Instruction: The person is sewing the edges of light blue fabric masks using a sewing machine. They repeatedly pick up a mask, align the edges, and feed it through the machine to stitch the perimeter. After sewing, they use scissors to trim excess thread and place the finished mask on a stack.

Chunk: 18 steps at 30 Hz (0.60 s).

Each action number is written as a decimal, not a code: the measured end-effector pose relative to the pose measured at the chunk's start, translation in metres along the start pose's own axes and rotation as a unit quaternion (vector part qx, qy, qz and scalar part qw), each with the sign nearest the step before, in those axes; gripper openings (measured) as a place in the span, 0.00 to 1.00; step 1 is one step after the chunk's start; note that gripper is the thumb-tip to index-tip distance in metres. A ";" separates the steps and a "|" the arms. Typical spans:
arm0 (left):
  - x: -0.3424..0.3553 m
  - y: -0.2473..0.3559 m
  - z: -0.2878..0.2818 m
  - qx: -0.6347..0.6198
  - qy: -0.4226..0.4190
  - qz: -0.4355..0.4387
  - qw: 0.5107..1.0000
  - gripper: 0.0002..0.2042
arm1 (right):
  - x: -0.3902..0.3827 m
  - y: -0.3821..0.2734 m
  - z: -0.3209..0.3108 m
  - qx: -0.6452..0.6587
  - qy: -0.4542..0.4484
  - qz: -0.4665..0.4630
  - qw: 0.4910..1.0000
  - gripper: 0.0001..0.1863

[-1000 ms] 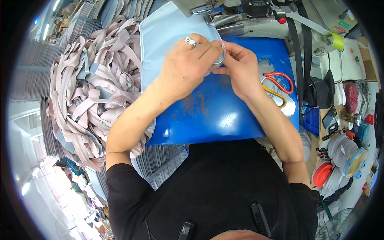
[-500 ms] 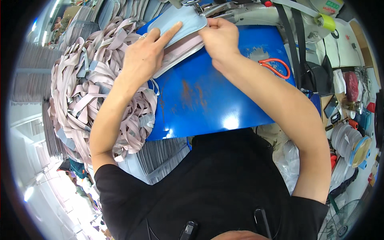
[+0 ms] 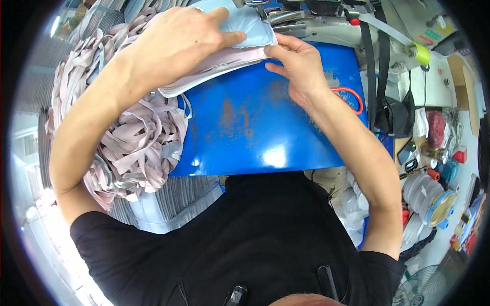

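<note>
My left hand lies over a light blue fabric piece, fingers apart and pressing on its surface; its thumb is hidden. A pale pink layer with a white edge shows beneath the blue one. My right hand pinches the right corner of the layered fabric between thumb and forefinger, just below the metal parts of a sewing machine. Both hands are above a scuffed blue board. A red scissor handle lies beside my right forearm.
A tangled heap of pink and grey straps fills the left side, with stacked grey pieces below. Black straps hang at the right. Spools, tools and small items crowd the right side; a yellow-green roll is on the machine.
My left hand has moved left and then upward across the blue piece. The pink layer has come into view. My right hand still holds the right edge, having shifted slightly.
</note>
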<state>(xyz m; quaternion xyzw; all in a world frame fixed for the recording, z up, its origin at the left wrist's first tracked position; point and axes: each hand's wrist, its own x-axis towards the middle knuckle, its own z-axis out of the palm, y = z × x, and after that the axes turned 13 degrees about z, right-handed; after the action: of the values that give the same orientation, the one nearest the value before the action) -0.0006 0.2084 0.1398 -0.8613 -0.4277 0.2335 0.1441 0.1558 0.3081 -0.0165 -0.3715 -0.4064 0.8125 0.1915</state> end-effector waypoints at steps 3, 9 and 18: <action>0.006 -0.008 -0.013 -0.042 -0.073 -0.001 0.996 0.15 | 0.018 0.005 0.004 0.051 -0.026 -0.010 0.998 0.16; 0.012 0.002 -0.005 -0.032 -0.024 -0.037 0.999 0.11 | 0.022 0.002 0.010 0.065 0.003 0.031 0.997 0.12; 0.053 0.061 0.014 -0.051 0.060 -0.181 0.980 0.13 | 0.021 0.012 0.009 0.123 -0.017 0.006 0.992 0.14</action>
<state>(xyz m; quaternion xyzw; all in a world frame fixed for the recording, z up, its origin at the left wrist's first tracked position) 0.0610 0.2154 0.0860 -0.7884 -0.5784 0.1289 0.1652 0.1355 0.3095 -0.0318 -0.3341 -0.3043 0.8635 0.2240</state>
